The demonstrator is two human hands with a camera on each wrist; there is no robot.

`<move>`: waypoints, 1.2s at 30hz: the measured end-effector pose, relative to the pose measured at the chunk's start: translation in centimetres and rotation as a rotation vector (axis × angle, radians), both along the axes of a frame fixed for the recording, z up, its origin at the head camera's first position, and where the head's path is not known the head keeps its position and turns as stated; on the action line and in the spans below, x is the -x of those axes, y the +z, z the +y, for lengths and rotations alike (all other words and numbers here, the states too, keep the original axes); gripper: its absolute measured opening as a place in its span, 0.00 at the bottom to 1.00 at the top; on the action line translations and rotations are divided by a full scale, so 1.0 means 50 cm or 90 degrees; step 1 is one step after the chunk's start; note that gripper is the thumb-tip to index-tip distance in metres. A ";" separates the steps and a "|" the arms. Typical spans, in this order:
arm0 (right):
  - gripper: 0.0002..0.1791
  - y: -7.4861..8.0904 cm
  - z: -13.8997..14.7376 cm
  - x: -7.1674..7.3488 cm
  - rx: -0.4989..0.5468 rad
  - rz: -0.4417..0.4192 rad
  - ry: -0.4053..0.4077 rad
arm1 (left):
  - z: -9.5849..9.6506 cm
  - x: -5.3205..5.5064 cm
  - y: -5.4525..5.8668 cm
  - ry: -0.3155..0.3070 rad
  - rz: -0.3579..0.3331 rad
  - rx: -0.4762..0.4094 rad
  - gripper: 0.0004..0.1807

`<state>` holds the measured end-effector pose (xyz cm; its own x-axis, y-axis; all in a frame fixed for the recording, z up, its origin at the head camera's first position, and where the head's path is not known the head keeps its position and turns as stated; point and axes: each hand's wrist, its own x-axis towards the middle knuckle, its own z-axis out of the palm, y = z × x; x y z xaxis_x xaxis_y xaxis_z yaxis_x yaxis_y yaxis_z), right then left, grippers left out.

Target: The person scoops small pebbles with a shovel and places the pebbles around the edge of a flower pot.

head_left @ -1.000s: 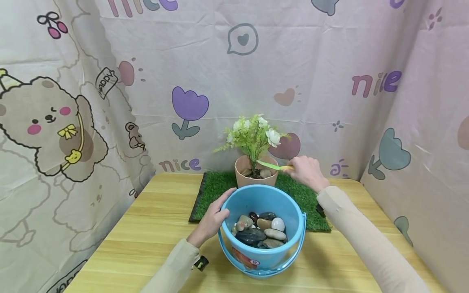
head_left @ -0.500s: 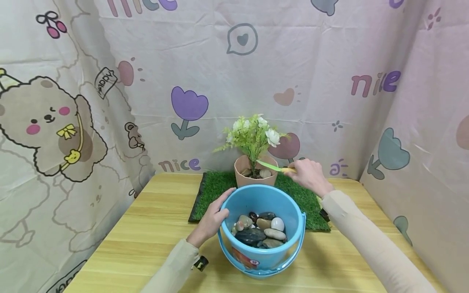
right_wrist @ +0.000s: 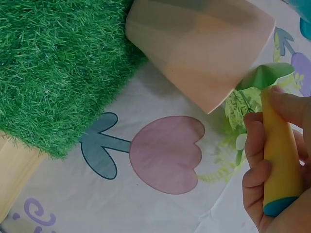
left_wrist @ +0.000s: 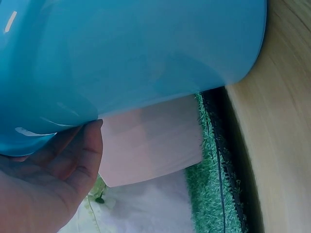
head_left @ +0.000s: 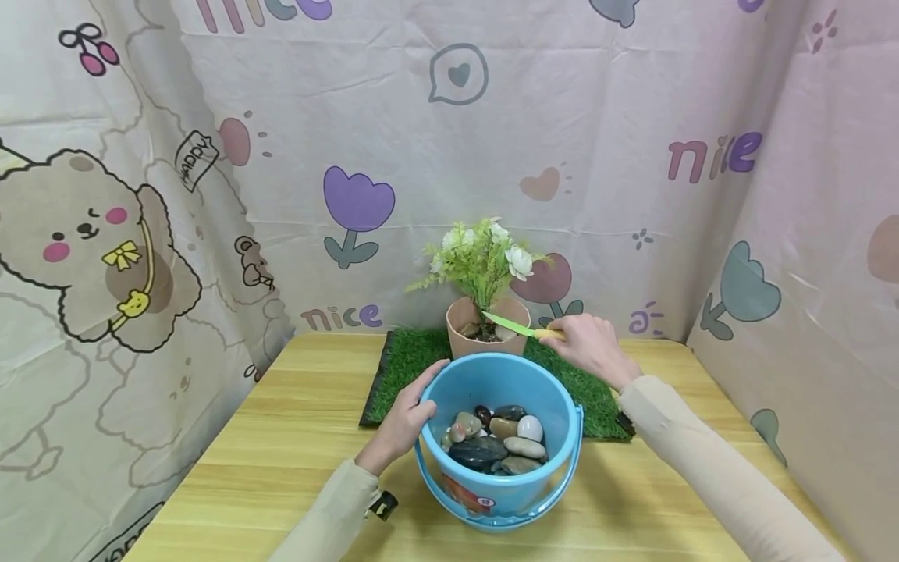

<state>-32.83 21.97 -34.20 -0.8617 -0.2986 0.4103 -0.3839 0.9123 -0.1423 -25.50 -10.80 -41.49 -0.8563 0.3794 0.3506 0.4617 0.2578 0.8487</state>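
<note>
My right hand (head_left: pixel 592 349) grips the yellow handle (right_wrist: pixel 282 155) of a small trowel with a green blade (head_left: pixel 509 323). The blade reaches over the rim of a pink flowerpot (head_left: pixel 488 346), its tip close to the stems of a plant with white flowers (head_left: pixel 477 257). Dark soil and a few stones show inside the pot. My left hand (head_left: pixel 403 417) holds the left rim of a blue bucket (head_left: pixel 502 493), thumb over the edge and fingers along the outside. Several smooth stones (head_left: pixel 480 453) lie in the bucket. In the left wrist view, fingers press against the bucket wall (left_wrist: pixel 146 53).
The pot stands on a green artificial grass mat (head_left: pixel 414 367), just behind the bucket. Both are on a wooden table (head_left: pixel 281 453). A printed cloth (head_left: pixel 449 148) hangs around the back and sides. The bucket's handle (head_left: pixel 516 521) hangs down at its front.
My right hand has come down and slightly nearer to me, and the trowel has tilted a little more. My left hand keeps its hold on the bucket. The head view has shifted slightly.
</note>
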 end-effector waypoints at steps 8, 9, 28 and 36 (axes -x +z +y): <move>0.16 -0.001 0.004 -0.016 0.019 0.011 0.012 | -0.001 0.002 0.000 0.004 -0.003 0.003 0.39; 0.16 -0.001 0.004 -0.019 0.020 0.015 0.016 | 0.000 0.002 0.001 0.004 0.000 0.003 0.39; 0.11 0.000 0.005 -0.074 0.038 0.047 0.066 | -0.001 0.003 -0.002 -0.001 0.001 0.001 0.39; 0.12 0.001 0.008 -0.094 0.066 0.057 0.093 | -0.001 0.000 -0.001 0.004 -0.002 -0.002 0.39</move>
